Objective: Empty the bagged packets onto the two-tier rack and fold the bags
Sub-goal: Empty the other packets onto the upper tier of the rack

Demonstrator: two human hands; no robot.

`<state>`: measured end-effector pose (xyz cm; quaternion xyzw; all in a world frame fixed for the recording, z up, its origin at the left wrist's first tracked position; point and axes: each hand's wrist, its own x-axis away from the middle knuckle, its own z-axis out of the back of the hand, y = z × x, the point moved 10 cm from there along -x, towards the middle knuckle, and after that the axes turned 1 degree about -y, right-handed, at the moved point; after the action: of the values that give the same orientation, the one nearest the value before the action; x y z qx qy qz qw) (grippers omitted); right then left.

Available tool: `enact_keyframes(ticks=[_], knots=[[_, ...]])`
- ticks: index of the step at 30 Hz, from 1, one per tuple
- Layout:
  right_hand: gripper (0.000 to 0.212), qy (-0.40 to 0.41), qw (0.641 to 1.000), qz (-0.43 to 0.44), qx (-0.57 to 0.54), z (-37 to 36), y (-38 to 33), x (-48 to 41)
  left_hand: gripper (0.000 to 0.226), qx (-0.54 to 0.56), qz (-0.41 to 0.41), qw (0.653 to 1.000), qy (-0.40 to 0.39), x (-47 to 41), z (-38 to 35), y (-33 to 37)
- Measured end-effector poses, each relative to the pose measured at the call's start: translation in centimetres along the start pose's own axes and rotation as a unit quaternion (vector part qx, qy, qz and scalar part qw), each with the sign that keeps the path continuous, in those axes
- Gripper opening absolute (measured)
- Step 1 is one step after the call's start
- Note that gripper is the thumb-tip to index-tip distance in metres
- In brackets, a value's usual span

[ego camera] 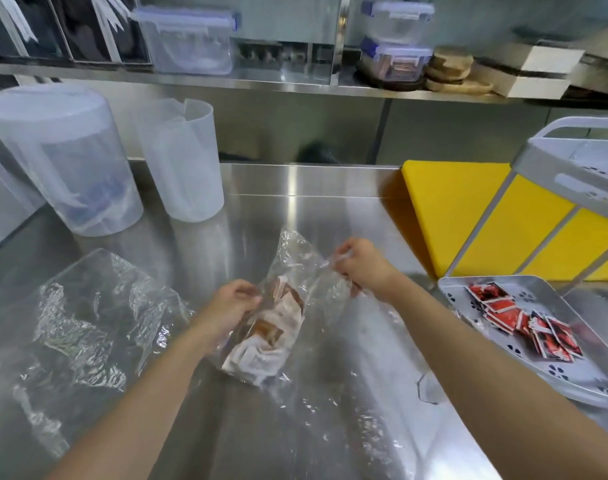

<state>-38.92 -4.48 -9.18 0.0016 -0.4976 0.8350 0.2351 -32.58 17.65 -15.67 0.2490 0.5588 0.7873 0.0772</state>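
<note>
A clear plastic bag point(297, 271) holding several white and brown packets point(271, 327) lies in the middle of the steel counter. My left hand point(231, 308) grips the bag's left side near the packets. My right hand point(359, 263) pinches the bag's upper right edge. An empty, crumpled clear bag point(87, 313) lies flat to the left. The two-tier rack stands at the right: its lower tray point(468, 284) carries several red packets point(524, 320), and its upper tier point(572, 168) has a handle on top.
Two translucent jugs point(177, 157) stand at the back left of the counter point(313, 202). A yellow cutting board point(451, 209) lies under and behind the rack. A shelf above holds lidded plastic containers point(394, 58).
</note>
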Motion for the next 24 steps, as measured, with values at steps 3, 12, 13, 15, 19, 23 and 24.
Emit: enact_keyframes(ticks=[3,12,13,15,19,23,24], knots=[[0.041,-0.001,0.970,-0.085,-0.226,0.4,0.7,0.5,0.023,-0.076,-0.115,0.977,0.163,1.7,1.6,4.3],[0.027,-0.039,0.835,-0.135,-0.533,-0.7,-0.1,1.8,0.131,-0.192,-0.157,0.958,-0.141,8.5,-10.2,10.5],[0.027,-0.056,0.838,-0.121,-0.529,-0.8,-0.6,1.8,0.134,-0.270,-0.169,0.945,-0.078,8.5,-9.5,10.8],[0.038,-0.073,0.855,-0.088,-0.506,-0.8,-1.4,1.8,0.118,-0.380,-0.191,0.904,0.039,8.2,-7.9,11.7],[0.042,-0.034,0.962,-0.015,-0.269,1.7,-1.1,2.0,0.048,-0.395,-0.249,0.865,0.183,7.5,-3.7,14.5],[0.012,0.098,0.992,0.075,-0.021,5.8,-1.0,2.5,0.022,-0.284,-0.295,0.900,0.148,6.5,-1.4,17.8],[0.011,0.115,0.990,0.085,0.017,6.1,-1.1,2.7,0.021,-0.271,-0.311,0.903,0.118,6.5,-1.6,18.7]])
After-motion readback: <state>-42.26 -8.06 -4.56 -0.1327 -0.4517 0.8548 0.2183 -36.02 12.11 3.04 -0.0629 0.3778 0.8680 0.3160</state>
